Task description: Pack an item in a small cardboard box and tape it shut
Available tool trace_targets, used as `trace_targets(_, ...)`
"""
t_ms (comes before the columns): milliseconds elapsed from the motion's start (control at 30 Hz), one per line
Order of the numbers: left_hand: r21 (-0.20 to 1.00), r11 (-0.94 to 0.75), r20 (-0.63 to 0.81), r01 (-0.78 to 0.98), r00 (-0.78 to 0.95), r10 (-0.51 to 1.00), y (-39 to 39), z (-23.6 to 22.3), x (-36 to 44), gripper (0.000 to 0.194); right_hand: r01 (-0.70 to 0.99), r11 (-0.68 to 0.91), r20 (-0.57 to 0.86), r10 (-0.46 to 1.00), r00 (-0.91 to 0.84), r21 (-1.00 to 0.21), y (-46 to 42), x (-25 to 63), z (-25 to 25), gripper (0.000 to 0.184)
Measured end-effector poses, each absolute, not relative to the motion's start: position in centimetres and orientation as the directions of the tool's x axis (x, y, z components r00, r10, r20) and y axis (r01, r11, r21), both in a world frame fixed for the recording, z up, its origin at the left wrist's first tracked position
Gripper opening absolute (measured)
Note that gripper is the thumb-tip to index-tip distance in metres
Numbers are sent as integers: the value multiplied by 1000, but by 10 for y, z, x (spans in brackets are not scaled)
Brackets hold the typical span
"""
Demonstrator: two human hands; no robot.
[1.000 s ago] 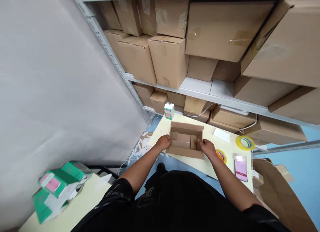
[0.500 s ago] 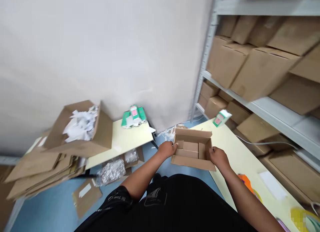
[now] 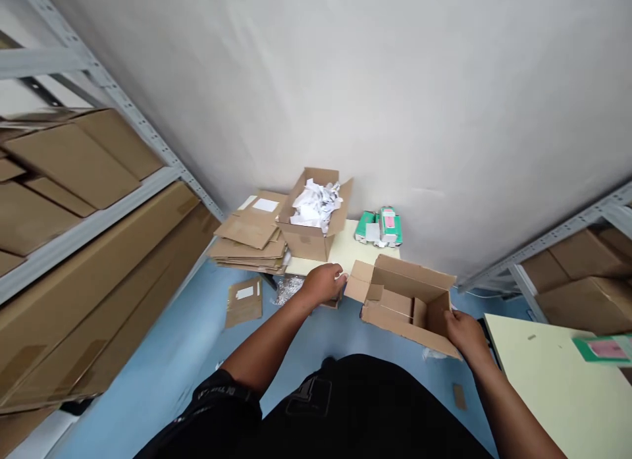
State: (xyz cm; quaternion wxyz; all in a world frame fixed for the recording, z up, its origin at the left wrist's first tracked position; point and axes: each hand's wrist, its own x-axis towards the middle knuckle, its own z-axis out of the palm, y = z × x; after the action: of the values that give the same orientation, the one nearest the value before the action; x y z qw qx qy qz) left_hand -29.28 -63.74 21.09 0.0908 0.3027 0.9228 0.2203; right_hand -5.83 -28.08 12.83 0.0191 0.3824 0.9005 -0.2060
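Note:
An open cardboard box (image 3: 397, 302) is held in front of me, slightly tilted, its inside bare. My right hand (image 3: 465, 334) grips its right end wall, fingers over the edge. Just off the left flap (image 3: 359, 279) is my left hand (image 3: 323, 282), fingers loosely curled, with a gap between thumb and forefinger and nothing visible in it. Beyond, on a pale yellow table (image 3: 343, 249), a larger cardboard box (image 3: 309, 242) holds crumpled white paper (image 3: 316, 205).
Flattened cardboard (image 3: 251, 238) is stacked left of the paper-filled box. Green cartons (image 3: 388, 227) sit to its right. Loaded shelves (image 3: 99, 215) line the left. At right are another yellow table (image 3: 553, 380) with a green carton (image 3: 605, 349) and more shelved boxes (image 3: 592, 281).
My view has swung left towards the paper-filled box. My left hand has let go of the held box, whose left flap now sticks outward. My right hand keeps its grip.

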Motion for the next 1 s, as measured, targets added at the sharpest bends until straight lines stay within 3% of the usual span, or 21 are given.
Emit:
trace_targets(133,523,688,62,504,-827,559,-694,224,-350,26,700,663,-299,634,-713,-264,-315,-105,145,53)
trace_targets(333,492,721,152,489,-863,482,-714,248,-456,30,673,720,-362,589,-723,-172,-335,-153,166,56)
trace_targets(467,335,839,-89,429,-872,481,-697,248,-528,51,660,737,-363,581,-729,-147,-339,-174,162,56)
trace_targets(633,242,885,-313,399,-831,460,-657,227,-583,102,681,713,-360,599,-716,-168,-345,-194,161,54)
trace_targets(700,205,886,-383,416,-799,463,-642,217,-593,113,688,704,-389,592,-706,-177,-344,-201,163,53)
trace_targets(767,186,870,-417,456,-765,490,-631,210,-600,109,684,707,-403,581,-708,-182,-342,-206,164,53)
trace_targets(933,198,840,-365,505,-757,542,-624,208,-610,57,681,710,-400,580,-710,-181,-330,-216,157,50)
trace_targets(1000,210,844,-315,493,-783,536,-632,215,-613,46,680,708,-396,579,-713,-188,-327,-220,153,50)
